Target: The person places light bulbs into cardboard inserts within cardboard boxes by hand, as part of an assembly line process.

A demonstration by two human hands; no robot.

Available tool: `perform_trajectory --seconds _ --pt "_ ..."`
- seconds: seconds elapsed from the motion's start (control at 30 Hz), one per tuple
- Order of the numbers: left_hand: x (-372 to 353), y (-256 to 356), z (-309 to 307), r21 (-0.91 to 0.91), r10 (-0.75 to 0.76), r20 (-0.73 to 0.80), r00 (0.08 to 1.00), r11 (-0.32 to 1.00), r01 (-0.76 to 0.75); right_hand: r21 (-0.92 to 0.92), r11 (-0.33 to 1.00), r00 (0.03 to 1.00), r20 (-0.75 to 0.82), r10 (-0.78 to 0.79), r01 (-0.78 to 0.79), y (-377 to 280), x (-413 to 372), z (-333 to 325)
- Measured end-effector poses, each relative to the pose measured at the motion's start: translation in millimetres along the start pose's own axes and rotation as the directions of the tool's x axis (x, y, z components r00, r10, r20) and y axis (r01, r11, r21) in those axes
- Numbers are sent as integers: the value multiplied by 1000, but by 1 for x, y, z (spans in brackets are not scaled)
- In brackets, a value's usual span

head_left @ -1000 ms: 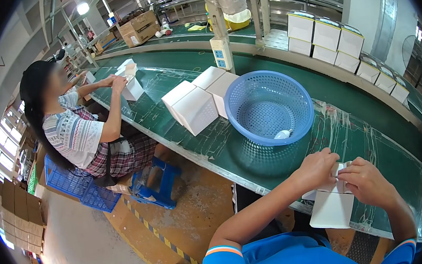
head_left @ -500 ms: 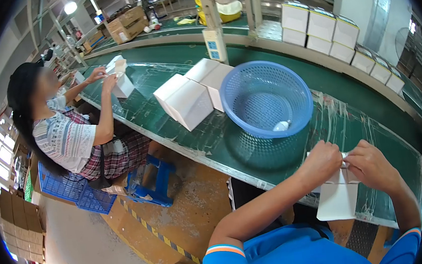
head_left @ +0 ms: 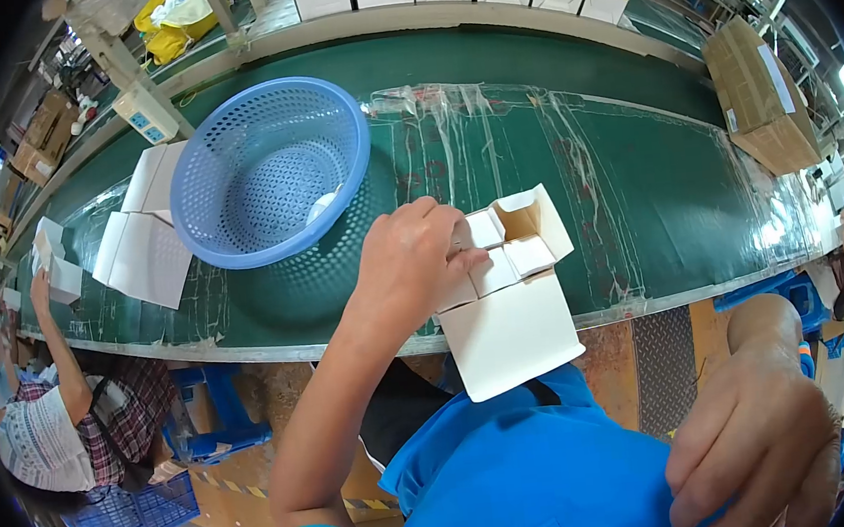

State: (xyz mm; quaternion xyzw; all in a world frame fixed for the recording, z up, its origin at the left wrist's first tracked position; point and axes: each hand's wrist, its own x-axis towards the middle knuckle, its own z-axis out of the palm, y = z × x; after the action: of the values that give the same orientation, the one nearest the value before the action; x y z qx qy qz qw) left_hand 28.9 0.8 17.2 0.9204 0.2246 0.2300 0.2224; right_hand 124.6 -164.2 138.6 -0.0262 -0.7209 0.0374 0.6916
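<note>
The left hand point(head_left: 405, 265) clamps the left side of an open white box point(head_left: 510, 328) at the near edge of the green table point(head_left: 668, 212) — right of the blue basket point(head_left: 280, 186). The right hand point(head_left: 752, 425) hangs apart from it — its grip I cannot tell.

Left hand point(head_left: 412, 259) at far centre, right hand point(head_left: 753, 435) at near right

The left forearm point(head_left: 324, 408) extends from near left toward far centre, wrist almost straight. The back of that hand is visible; its fingers are bent inward, tips partly hidden, and the thumb points right. The right forearm appears strongly foreshortened. Its hand is well apart from the other, back presented to view, fingers loosely bent and directed toward near left. Both palms are hidden; grip cannot be confirmed on either side.
</note>
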Motion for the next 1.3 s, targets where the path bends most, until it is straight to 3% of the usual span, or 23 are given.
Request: perform_trajectory --seconds 0.03,0.07,0.1,0.17,0.2,0.27,0.3,0.37,0.43,0.47,0.5,0.57,0.6,0.67,0.7,0.87,1.0,1.07,1.1,1.13,1.2,1.27,1.3 --pt "2 1 -1 8 5 16 1000 1000 -5 39 930 919 174 353 -364 -15 19 -11" --pt "2 1 -1 7 11 20 1000 1000 -11 11 733 691 345 636 -680 -24 29 -19" --pt "2 1 0 101 66 16 998 993 -68 4 733 690 341 638 -680 -23 25 -23" --pt "2 3 3 195 121 21 992 973 -123 117 838 750 525 403 -532 -13 16 -31" --pt "1 2 4 258 152 16 988 954 -151 121 839 753 521 402 -531 -9 15 -35" --pt "1 2 7 316 186 12 983 932 -180 242 681 630 663 404 -691 -3 15 -48" --pt "2 2 8 338 201 9 979 921 -193 242 680 629 664 404 -692 -2 15 -54" --pt "3 -2 7 370 217 2 976 907 -202 -20 550 250 877 411 -835 3 12 -63" --pt "6 -9 5 214 246 -48 968 949 -230 -130 765 475 716 513 -631 24 -16 -64" --pt "7 -10 3 215 247 -50 968 949 -231 -346 696 395 629 670 -629 31 -26 -69" --pt "8 -10 3 115 183 -53 982 978 -176 -554 696 364 598 714 -457 40 -30 -76" --pt "12 -11 2 8 119 -61 991 993 -118 -694 682 377 582 721 -232 53 -49 -83" --pt "15 -11 2 -54 78 -49 996 995 -81 -696 681 372 583 722 -230 61 -57 -84" --pt "19 -11 3 -116 43 -30 999 992 -47 -732 681 369 633 681 0 76 -71 -81" --pt "20 -11 2 -129 12 -26 1000 991 -15 -733 680 370 632 681 1 80 -76 -82" --pt "19 -14 7 -81 -17 -44 999 997 14 -780 605 156 625 765 158 89 -66 -85" --pt "20 -11 8 -123 5 -141 990 992 -23 -754 622 126 652 748 212 95 -66 -86" --pt "16 -10 7 -165 -23 -159 987 986 -4 -724 607 133 671 729 327 96 -66 -80" --pt "12 -10 6 -84 35 -258 965 995 -59 -723 610 133 673 727 324 98 -68 -80" --pt "7 -10 6 4 100 -347 933 994 -105 -758 602 162 646 746 251 98 -71 -80" --pt "-10 -15 6 -19 101 -326 940 993 -114 -787 592 187 616 765 174 99 -75 -83" --pt "-21 -14 8 -47 102 -305 947 991 -122 -815 570 300 573 763 104 99 -78 -85" --pt "-23 -12 7 -6 162 -279 947 985 -171 -815 570 299 572 764 103 99 -80 -85"
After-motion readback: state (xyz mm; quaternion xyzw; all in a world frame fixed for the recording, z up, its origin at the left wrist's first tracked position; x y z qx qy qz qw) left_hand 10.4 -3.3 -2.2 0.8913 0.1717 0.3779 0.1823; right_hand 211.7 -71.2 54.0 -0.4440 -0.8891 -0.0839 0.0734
